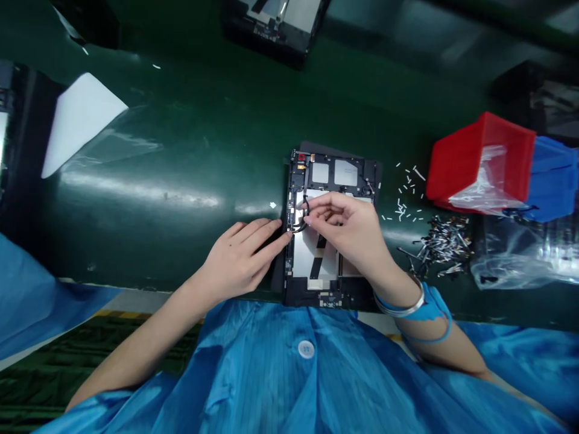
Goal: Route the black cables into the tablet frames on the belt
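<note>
Here the tablet (337, 172) is steadied by the flat left hand (239, 260), while a black cable (299, 228) is pinched by the right hand (355, 228).

An opened tablet (344, 172) lies back-up on the green belt (203, 150), its boards and shields exposed. The left hand (239, 256) rests flat, fingers extended, fingertips touching the tablet's left edge. The right hand (350, 229) is over the tablet's middle, thumb and forefinger pinched on a thin black cable (299, 228) that loops near the upper left of the unit. A metal wristband (402, 308) sits on the right wrist. To the right of the tablet are scattered white bits, a pile of small metal parts (441, 244), a red bin (470, 157), a blue bin (554, 175) just behind it and a clear plastic bag (520, 259). A white sheet (76, 117) lies far left.
</note>
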`<action>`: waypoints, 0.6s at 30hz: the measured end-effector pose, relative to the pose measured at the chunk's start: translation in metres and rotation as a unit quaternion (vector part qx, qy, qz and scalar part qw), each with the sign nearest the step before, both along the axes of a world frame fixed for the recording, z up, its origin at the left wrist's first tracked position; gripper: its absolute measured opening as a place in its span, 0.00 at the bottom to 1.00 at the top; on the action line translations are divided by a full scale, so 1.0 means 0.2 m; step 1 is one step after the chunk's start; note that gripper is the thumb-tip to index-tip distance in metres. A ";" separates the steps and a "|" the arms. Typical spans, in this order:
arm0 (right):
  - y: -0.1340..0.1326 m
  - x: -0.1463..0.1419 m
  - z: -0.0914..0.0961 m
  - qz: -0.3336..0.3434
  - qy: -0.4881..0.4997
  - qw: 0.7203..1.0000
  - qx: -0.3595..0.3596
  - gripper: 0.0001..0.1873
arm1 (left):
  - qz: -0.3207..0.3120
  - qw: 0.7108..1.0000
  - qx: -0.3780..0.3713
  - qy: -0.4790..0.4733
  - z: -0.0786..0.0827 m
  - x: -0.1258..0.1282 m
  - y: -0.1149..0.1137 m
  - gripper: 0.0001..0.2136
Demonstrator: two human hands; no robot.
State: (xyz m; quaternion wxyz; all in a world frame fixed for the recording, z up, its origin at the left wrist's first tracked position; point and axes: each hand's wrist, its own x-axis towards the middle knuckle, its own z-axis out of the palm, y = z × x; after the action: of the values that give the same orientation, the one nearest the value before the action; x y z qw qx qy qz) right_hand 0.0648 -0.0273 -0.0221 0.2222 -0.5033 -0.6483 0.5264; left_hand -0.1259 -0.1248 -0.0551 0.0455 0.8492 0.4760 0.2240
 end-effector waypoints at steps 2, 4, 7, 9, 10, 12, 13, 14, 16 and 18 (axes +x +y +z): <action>0.01 0.00 0.01 0.008 -0.006 1.000 0.007 0.06 | 0.001 1.000 -0.006 -0.001 0.00 0.00 0.00 0.17; 0.01 0.00 0.01 0.019 -0.013 1.000 0.010 0.06 | 0.002 1.000 -0.009 -0.003 0.00 0.01 0.00 0.17; 0.02 0.00 0.01 0.029 -0.020 0.999 0.020 0.06 | 0.005 1.000 -0.002 0.001 0.01 0.01 0.00 0.16; 0.01 0.00 0.01 0.029 -0.020 0.999 0.028 0.06 | 0.003 1.000 0.007 0.004 0.01 0.01 0.00 0.16; 0.01 0.00 0.01 0.026 -0.020 0.999 0.030 0.06 | 0.001 1.000 0.012 0.006 0.01 0.01 0.00 0.15; 0.00 0.00 0.00 0.021 -0.019 0.999 0.031 0.06 | -0.001 1.000 0.022 0.015 0.01 0.01 0.00 0.15; 0.01 0.00 0.00 0.019 -0.017 0.999 0.029 0.06 | -0.001 0.999 0.026 0.022 0.01 0.01 0.00 0.16; 0.01 0.00 0.00 0.016 -0.015 0.999 0.025 0.05 | 0.000 0.999 0.031 0.029 0.00 0.02 0.00 0.16; 0.03 0.01 0.01 0.015 -0.013 1.000 0.016 0.03 | 0.004 0.998 0.038 0.043 0.00 0.02 0.00 0.16; 0.06 0.01 0.02 0.024 -0.024 0.999 0.014 0.04 | 0.007 0.998 0.041 0.049 0.01 0.03 0.01 0.15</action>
State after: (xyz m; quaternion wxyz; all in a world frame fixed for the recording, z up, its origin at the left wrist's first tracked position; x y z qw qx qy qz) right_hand 0.0661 -0.0162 -0.0186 0.2006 -0.4966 -0.6727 0.5105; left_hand -0.1203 -0.1231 -0.0534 -0.0140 0.8568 0.4744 0.2018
